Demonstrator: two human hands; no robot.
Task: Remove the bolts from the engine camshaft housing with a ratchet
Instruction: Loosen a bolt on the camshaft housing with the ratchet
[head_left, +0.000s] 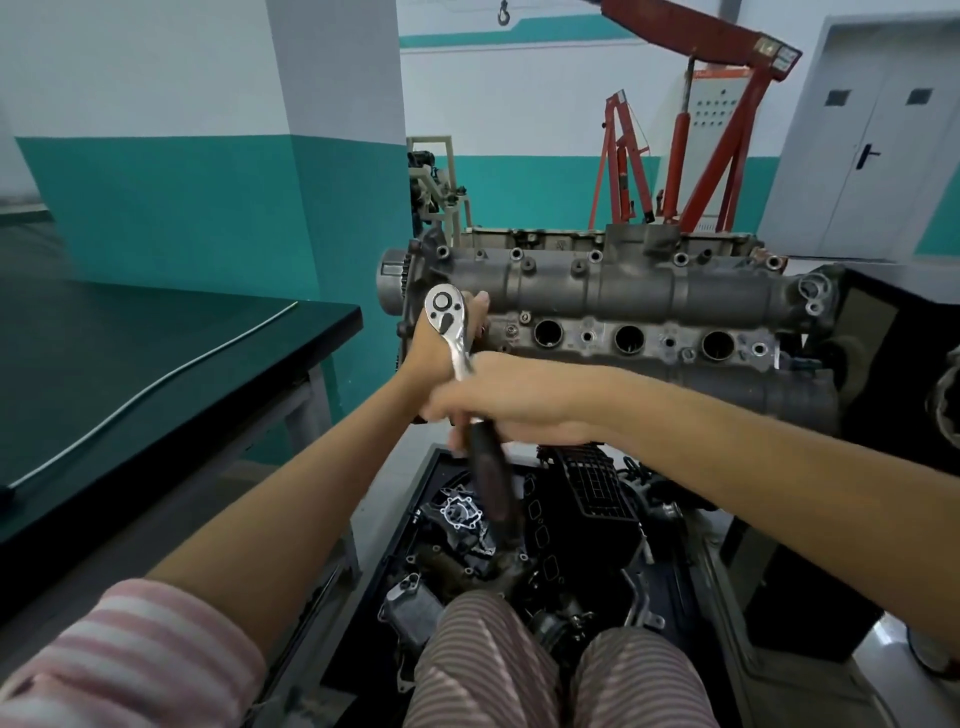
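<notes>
Tool: ratchet (451, 332), head at the near left end of the camshaft housing (597, 291).
Grip: right hand (488, 400) clamped on handle; left hand (441, 343) steadies head, finger closure unclear.
Progress: several bolts (516, 253) appear seated; removal judged early.

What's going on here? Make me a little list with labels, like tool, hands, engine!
tool: ratchet, silver head up, dark handle down
right hand: grips the ratchet handle
left hand: behind the ratchet head, grip hidden
engine: camshaft housing, grey, bolts along its top edge
below: tray of engine parts
left side: dark table
</notes>
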